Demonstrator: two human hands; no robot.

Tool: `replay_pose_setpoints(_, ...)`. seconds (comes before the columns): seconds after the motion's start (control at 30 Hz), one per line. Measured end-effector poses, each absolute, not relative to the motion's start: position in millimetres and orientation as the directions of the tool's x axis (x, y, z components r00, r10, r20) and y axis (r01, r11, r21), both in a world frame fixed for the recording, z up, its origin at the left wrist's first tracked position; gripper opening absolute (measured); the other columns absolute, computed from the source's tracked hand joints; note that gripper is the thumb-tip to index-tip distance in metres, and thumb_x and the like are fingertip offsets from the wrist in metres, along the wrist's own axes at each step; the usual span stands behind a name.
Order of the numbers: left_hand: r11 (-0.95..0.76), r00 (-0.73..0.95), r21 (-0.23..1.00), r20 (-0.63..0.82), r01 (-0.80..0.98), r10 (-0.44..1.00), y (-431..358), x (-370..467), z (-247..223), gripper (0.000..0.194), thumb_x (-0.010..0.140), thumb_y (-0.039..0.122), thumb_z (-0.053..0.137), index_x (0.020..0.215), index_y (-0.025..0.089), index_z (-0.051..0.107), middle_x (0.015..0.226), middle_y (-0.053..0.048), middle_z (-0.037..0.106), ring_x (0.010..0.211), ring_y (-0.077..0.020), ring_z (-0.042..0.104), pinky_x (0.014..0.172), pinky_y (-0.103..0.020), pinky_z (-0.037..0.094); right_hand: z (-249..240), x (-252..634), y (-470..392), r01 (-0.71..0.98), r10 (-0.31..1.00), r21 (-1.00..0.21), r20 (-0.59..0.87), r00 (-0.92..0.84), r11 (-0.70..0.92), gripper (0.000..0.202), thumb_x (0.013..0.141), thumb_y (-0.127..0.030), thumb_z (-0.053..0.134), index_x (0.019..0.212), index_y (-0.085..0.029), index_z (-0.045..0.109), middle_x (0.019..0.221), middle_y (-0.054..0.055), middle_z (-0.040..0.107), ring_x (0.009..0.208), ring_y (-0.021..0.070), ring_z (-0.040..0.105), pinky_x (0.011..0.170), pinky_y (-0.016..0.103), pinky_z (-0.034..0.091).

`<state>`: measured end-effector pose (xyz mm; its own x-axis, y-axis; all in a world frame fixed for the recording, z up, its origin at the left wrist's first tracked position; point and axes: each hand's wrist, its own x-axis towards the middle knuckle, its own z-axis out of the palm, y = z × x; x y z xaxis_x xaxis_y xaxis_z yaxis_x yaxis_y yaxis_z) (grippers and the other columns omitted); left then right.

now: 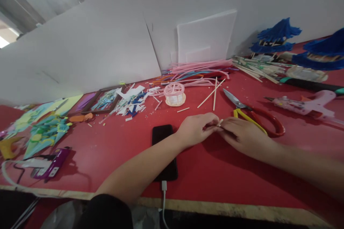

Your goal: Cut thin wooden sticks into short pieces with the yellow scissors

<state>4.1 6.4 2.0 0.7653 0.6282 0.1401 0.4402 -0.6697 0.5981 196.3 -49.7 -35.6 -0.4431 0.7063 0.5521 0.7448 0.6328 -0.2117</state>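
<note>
My left hand (198,128) and my right hand (239,133) meet over the red table, fingertips pinched together. Between them shows the pale end of a small wooden stick (220,122); most of it is hidden by the fingers. Just beyond my hands lie two crossed wooden sticks (214,94) and a shorter stick piece (183,110). A small round pink-topped frame with a pale base (174,94) stands behind them. Scissors (236,101) with red handles lie open by my right hand, with yellow-handled pliers (248,121) partly under that hand.
A phone (164,157) on a charging cable lies under my left forearm. At the right are a pink glue gun (303,105) and blue-roofed models (278,39). Paper scraps (131,102), pink strips (199,68) and a bundle of sticks (258,67) lie toward the back. A purple power strip (52,164) sits left.
</note>
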Motion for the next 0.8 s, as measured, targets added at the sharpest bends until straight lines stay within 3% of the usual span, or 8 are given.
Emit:
replay_pose_setpoints(0.23, -0.673, 0.755, 0.63, 0.202, 0.388, 0.624, 7.7, 3.1, 3.4, 0.012, 0.093, 0.031, 0.066, 0.087, 0.021, 0.065, 0.088, -0.001, 0.071, 0.083, -0.0151, 0.065, 0.076, -0.024, 0.049, -30.9, 198.7, -48.7, 0.726, 0.722, -0.272, 0.548, -0.422, 0.631, 0.032, 0.101, -0.028, 0.044, 0.082, -0.022, 0.069, 0.075, 0.004, 0.072, 0.07, 0.0174, 0.068, 0.067, 0.032, 0.054)
replay_pose_setpoints(0.4, -0.65, 0.739, 0.688, 0.245, 0.323, 0.627, 10.8, 0.9, 0.3, 0.013, 0.088, 0.031, 0.072, 0.086, 0.019, 0.066, 0.087, -0.002, 0.069, 0.079, -0.0141, 0.064, 0.074, -0.024, 0.05, -30.2, 201.0, -43.4, 0.727, 0.715, -0.278, 0.574, -0.398, 0.628, 0.029, 0.1, -0.033, 0.05, 0.087, -0.025, 0.076, 0.095, 0.008, 0.075, 0.088, 0.0209, 0.07, 0.077, 0.038, 0.056)
replay_pose_setpoints(0.53, -0.608, 0.726, 0.738, 0.24, 0.295, 0.644, 11.7, 0.4, 0.2, 0.011, 0.087, 0.028, 0.071, 0.084, 0.019, 0.065, 0.084, -0.001, 0.07, 0.076, -0.0135, 0.064, 0.071, -0.024, 0.05, -32.5, 199.8, -39.3, 0.725, 0.7, -0.267, 0.594, -0.395, 0.635, 0.03, 0.099, -0.032, 0.052, 0.085, -0.025, 0.076, 0.089, 0.007, 0.073, 0.082, 0.0187, 0.068, 0.074, 0.036, 0.056)
replay_pose_setpoints(0.8, -0.397, 0.676, 0.897, 0.171, 0.193, 0.717, 14.0, 0.8, 1.3, 0.035, 0.08, 0.052, 0.076, 0.077, 0.018, 0.066, 0.079, -0.002, 0.071, 0.074, -0.0141, 0.065, 0.072, -0.025, 0.052, -30.8, 195.5, -39.1, 0.709, 0.682, -0.271, 0.619, -0.39, 0.651, 0.026, 0.098, -0.027, 0.055, 0.08, -0.021, 0.073, 0.082, 0.006, 0.072, 0.076, 0.0172, 0.066, 0.07, 0.033, 0.054)
